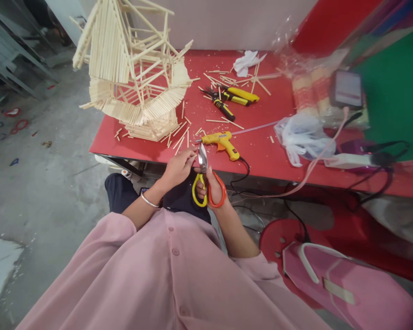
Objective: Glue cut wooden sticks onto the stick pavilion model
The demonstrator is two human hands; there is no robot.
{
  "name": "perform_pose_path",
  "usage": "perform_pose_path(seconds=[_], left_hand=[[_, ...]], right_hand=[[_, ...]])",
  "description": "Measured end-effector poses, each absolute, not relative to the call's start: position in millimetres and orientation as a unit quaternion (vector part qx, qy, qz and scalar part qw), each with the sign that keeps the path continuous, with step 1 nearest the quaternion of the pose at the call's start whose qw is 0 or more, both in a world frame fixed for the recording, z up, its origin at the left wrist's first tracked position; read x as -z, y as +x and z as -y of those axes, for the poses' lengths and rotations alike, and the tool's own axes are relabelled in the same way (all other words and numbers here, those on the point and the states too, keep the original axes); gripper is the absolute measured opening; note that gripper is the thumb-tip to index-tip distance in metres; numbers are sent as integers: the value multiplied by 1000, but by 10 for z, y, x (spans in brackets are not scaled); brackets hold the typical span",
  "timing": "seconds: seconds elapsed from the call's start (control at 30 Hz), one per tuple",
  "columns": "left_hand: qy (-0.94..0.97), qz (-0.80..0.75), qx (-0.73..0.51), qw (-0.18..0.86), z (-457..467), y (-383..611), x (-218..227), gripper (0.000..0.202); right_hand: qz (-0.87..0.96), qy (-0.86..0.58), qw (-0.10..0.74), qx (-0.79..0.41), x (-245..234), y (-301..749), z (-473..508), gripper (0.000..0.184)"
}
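Observation:
My right hand (211, 185) grips a pair of scissors (203, 176) with one yellow and one orange handle loop, blades pointing up towards the table edge. My left hand (179, 167) is pinched on a small thin wooden stick (193, 156) held right at the blades. Both hands hover over my lap, just in front of the red table (261, 151). A yellow glue gun (222, 142) lies on the table just beyond the blades.
A tall house model of wooden sticks (134, 68) stands at the table's left end, loose sticks around it. Yellow-handled pliers (227, 98), plastic bags (301, 135), a power strip (347, 160) with cables and a phone (347, 89) lie further right. A red stool (278, 233) and pink bag (344, 284) stand beside me.

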State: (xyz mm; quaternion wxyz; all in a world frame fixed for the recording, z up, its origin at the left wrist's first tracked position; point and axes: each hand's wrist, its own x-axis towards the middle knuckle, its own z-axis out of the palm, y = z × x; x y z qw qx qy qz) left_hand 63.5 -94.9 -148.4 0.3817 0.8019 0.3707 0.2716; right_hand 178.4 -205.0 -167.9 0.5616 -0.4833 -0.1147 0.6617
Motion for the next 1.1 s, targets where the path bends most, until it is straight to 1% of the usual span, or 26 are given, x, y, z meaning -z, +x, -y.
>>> perform_pose_path(seconds=[0.33, 0.5, 0.6, 0.73, 0.87, 0.93, 1.0, 1.1], left_hand=[[784, -365, -285, 413, 948, 627, 1476, 14], [674, -420, -287, 535, 851, 663, 1432, 13], [613, -444, -300, 581, 761, 686, 1347, 13], [577, -449, -330, 597, 708, 680, 1294, 13], [565, -451, -361, 589, 741, 610, 1351, 10], [566, -452, -381, 575, 762, 555, 1374, 7], [569, -455, -403, 554, 778, 499, 1370, 9], [558, -457, -438, 536, 798, 438, 1320, 15]], right_hand=[[107, -479, 544, -681, 1645, 1844, 2012, 69], [115, -476, 553, -674, 1677, 1818, 2039, 72], [115, -477, 554, -673, 1675, 1823, 2052, 71], [120, -469, 529, -697, 1646, 1856, 2071, 69], [146, -461, 505, -715, 1620, 1832, 2102, 69], [171, -468, 512, -700, 1574, 1798, 2129, 70], [216, -494, 528, -656, 1481, 1767, 2168, 70], [332, -569, 528, -536, 1285, 1755, 2208, 66]])
